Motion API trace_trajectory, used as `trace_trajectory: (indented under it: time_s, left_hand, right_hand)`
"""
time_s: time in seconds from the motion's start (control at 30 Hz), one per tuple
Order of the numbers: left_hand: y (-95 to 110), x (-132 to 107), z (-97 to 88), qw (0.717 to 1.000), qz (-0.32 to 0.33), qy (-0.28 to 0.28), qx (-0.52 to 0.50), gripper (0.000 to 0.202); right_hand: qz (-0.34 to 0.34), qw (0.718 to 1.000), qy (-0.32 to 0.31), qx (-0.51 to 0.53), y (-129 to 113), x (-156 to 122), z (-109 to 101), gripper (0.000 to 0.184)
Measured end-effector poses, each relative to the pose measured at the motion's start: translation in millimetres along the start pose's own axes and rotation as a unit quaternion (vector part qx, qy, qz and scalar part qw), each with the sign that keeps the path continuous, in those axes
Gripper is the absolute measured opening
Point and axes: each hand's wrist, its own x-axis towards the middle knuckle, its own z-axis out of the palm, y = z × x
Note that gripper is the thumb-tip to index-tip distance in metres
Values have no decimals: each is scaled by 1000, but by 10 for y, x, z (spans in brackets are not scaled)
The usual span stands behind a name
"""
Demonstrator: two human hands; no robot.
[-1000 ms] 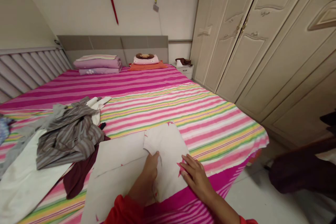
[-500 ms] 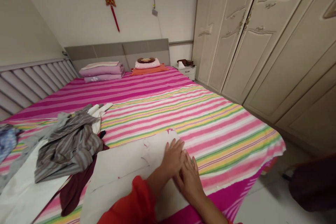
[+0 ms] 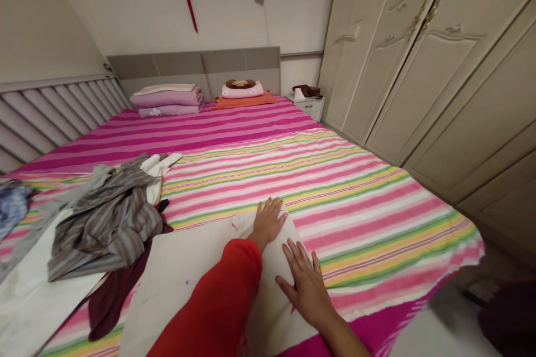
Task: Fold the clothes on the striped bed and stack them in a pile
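I am pressing my left hand (image 3: pixel 268 222) and right hand (image 3: pixel 304 279) flat, fingers spread wide and gripping nothing, on a white cloth (image 3: pixel 184 268) lying at the near edge of the striped bed (image 3: pixel 335 189), right of a clothes heap (image 3: pixel 104 217).

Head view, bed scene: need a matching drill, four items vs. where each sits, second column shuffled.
Items:
1. left hand
2. right hand
3. grey striped garment
4. folded purple bedding

Places:
A. at the headboard, far end of the bed
B. flat on the far end of the white cloth
C. heaped on the clothes pile left of the white cloth
D. flat on the white cloth's right edge, nearer the camera

Pairs: 1-B, 2-D, 3-C, 4-A
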Motion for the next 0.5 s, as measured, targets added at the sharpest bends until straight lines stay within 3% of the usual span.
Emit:
trace_trajectory:
  time_s: [0.2,0.27,0.37,0.43,0.5]
  left_hand:
    - [-697,-242,-390,999,-24,-27,31,55]
    - [-828,-312,-549,997,-58,-23,39,56]
    - [-667,-430,-625,994,-97,-2,41,55]
    - [-384,-549,-509,997,-76,11,25,55]
    - [-131,-697,-310,1000,-13,17,-3,54]
  right_hand:
    - [20,999,-32,5,-37,28,-45,78]
    - [26,999,-43,7,-49,37,-58,82]
    - [30,998,-53,7,-57,52,-72,88]
    - [35,997,-65,5,-64,64,-91,92]
    - [42,996,-82,1,-81,76,-129,95]
